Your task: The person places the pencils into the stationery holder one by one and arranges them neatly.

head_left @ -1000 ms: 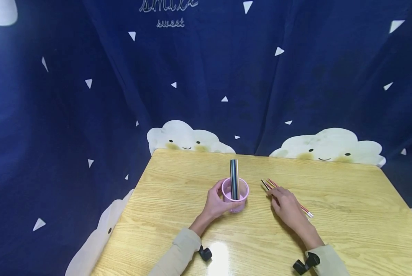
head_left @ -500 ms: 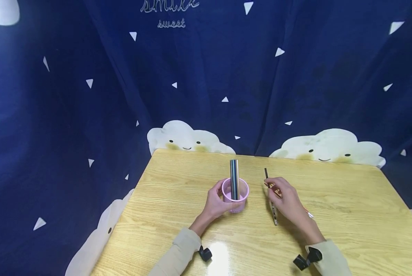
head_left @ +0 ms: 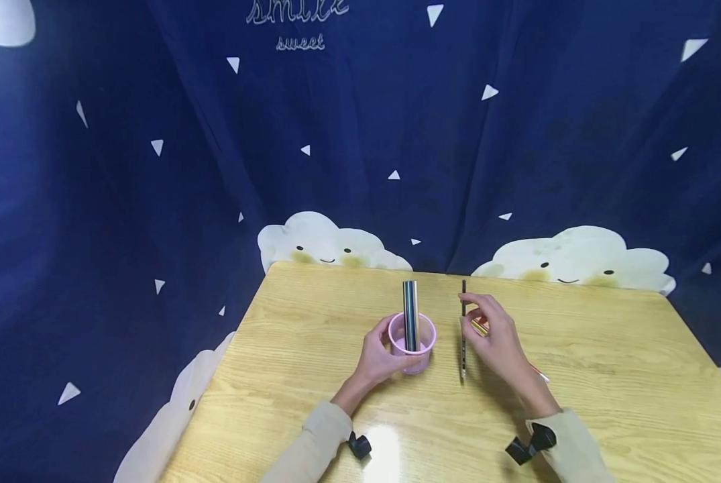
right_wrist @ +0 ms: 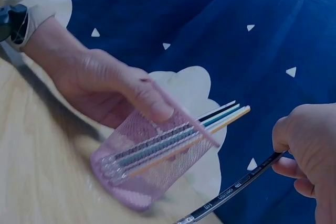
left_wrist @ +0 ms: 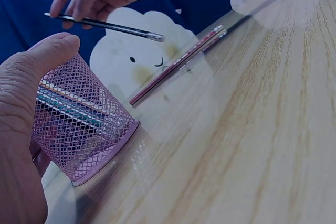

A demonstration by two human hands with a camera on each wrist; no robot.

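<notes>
My left hand (head_left: 377, 354) grips a pink mesh pencil cup (head_left: 398, 343) around its side, thumb along the front of the rim. Several pencils (right_wrist: 210, 121) stand in the cup and lean against its wall, their upper ends above the rim. To the right of the cup, my right hand (head_left: 497, 335) pinches a black pencil (head_left: 463, 349) between thumb and fingers. Its eraser end points toward the person, and the left wrist view shows it raised above the tabletop. Red-striped pencils (left_wrist: 178, 65) lie on the table beneath the right hand, partly hidden by it in the head view.
The wooden table (head_left: 312, 302) spreads around both hands. Its far edge meets a dark blue curtain (head_left: 348, 134) printed with white triangles and smiling clouds. Black camera mounts (head_left: 359, 445) sit at both sleeve cuffs.
My right hand has picked up the black pencil from beside the red-striped ones, turned it nearly in line with the forward direction and moved slightly forward. The left hand and cup have stayed put.
</notes>
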